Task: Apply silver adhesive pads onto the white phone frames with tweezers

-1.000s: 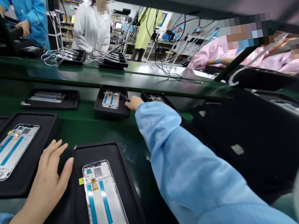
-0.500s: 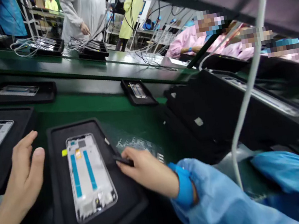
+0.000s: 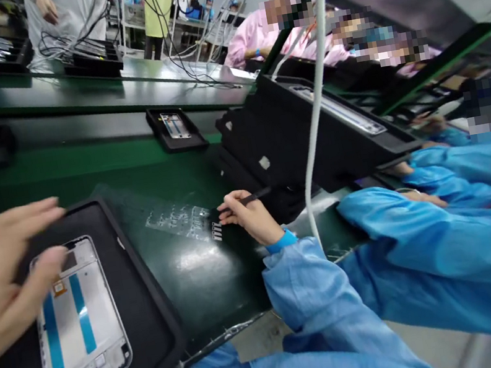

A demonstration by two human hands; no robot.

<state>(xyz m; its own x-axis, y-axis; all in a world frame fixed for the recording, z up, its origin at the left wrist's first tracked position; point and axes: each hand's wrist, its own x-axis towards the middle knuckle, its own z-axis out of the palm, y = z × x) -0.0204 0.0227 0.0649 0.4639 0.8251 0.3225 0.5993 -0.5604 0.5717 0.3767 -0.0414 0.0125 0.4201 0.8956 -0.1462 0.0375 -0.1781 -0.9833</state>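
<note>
My left hand (image 3: 10,273) hovers over the left side of a black foam tray (image 3: 147,301), thumb and fingers apart, slightly blurred. Inside that tray lies a silver phone frame (image 3: 69,326) with two blue strips and a small orange flex piece, partly hidden by my thumb. My right hand (image 3: 251,217) pinches what look like black tweezers (image 3: 257,195), their back end sticking out behind the fingers. Their tip is beside small silver pieces (image 3: 217,231) at the right end of a clear plastic sheet (image 3: 176,222); whether it touches them I cannot tell.
A stack of black trays (image 3: 263,149) leans at the right, behind a hanging white cable (image 3: 315,109). Further back stands a smaller-looking tray (image 3: 175,130) with another frame. Blue sleeves of a co-worker (image 3: 447,238) are close on my right. The bench edge (image 3: 224,336) runs below.
My right hand has moved with the tweezers from the tray's right edge to the plastic sheet. My left hand now covers part of the tray. The view has swung right.
</note>
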